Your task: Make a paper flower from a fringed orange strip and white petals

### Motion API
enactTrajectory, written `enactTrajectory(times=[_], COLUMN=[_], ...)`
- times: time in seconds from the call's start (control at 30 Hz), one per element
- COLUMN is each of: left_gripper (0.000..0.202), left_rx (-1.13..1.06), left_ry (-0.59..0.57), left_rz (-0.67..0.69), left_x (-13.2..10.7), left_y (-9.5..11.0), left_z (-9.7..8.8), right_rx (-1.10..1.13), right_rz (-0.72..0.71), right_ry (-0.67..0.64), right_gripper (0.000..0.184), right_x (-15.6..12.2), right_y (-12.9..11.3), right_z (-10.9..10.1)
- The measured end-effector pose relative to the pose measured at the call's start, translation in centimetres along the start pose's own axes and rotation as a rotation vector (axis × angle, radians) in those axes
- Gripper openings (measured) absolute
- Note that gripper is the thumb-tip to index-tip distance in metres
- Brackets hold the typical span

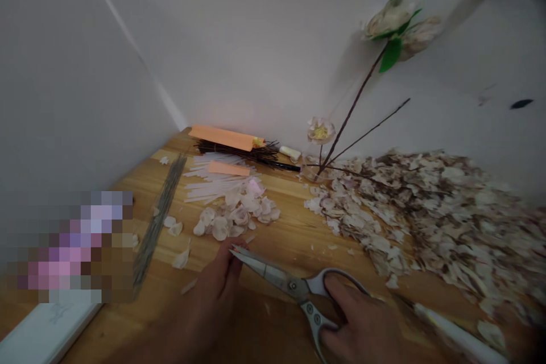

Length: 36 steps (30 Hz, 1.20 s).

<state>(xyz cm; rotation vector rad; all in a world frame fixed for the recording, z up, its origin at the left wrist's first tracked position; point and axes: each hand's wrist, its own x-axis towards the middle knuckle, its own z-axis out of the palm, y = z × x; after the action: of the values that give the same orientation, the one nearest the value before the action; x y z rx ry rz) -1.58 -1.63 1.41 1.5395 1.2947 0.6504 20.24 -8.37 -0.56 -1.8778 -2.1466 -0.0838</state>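
1. Scissors (294, 287): they lie low over the wooden table (290, 239), blades closed or nearly so, tip pointing away from the person toward the small heap of petals (236, 216) just beyond.
2. Right hand (362, 324): closed on the white handles of the scissors, fingers through the loop; this is the proper place to take hold, since the steel blades are stiff, smooth and sharp.
3. Left hand (213, 290): fingertips pinched together at the scissors' tip; whether they grip a small piece there cannot be told, as the spot is too small and blurred.
4. Handling, as judged: the scissors look rigid and moderately heavy, unlikely to slip when held at the loops; the petals look thin, light and easily creased, best lifted by an edge.
5. Beyond and to the right of the scissors spreads a large pile of petals (430, 210); a flower branch (354, 108) rises behind it.
6. Beyond and to the left of the scissors lie a bundle of wires (160, 216), white strips (213, 182) and an orange packet (224, 137).
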Motion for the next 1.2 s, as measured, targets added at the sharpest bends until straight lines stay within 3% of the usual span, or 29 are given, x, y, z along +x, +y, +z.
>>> enactTrajectory(times=[0.5,0.6,0.7,0.77,0.87,1.03,1.2], left_gripper=[0.023,0.023,0.024,0.026,0.028,0.026,0.025], left_rx=[-0.075,-0.072,-0.055,-0.124,-0.304,-0.52,-0.47], left_ry=[0.002,0.032,0.024,-0.036,-0.189,-0.394,-0.523], left_rz=[-0.016,-0.005,-0.007,-0.038,-0.076,-0.085,-0.158], left_x=[0.1,0.1,0.0,-0.1,-0.1,0.1,0.3], left_y=[-0.2,0.0,0.1,0.0,-0.2,-0.3,0.1], left_z=[0.0,0.0,0.0,0.0,0.1,0.0,-0.8], right_rx=[-0.094,0.0,0.235,0.368,0.379,0.334,0.333], right_rz=[0.009,0.041,0.177,0.285,0.35,0.277,0.217], right_ry=[-0.092,-0.065,-0.028,-0.005,-0.003,-0.178,-0.375], right_gripper=[0.017,0.016,0.014,0.017,0.031,0.04,0.036], right_x=[-0.2,-0.6,-0.9,-0.8,-0.2,1.0,1.1], right_y=[0.1,0.5,1.2,1.7,2.1,1.9,1.9], right_z=[-0.1,0.6,1.7,2.0,1.3,-1.1,-2.5])
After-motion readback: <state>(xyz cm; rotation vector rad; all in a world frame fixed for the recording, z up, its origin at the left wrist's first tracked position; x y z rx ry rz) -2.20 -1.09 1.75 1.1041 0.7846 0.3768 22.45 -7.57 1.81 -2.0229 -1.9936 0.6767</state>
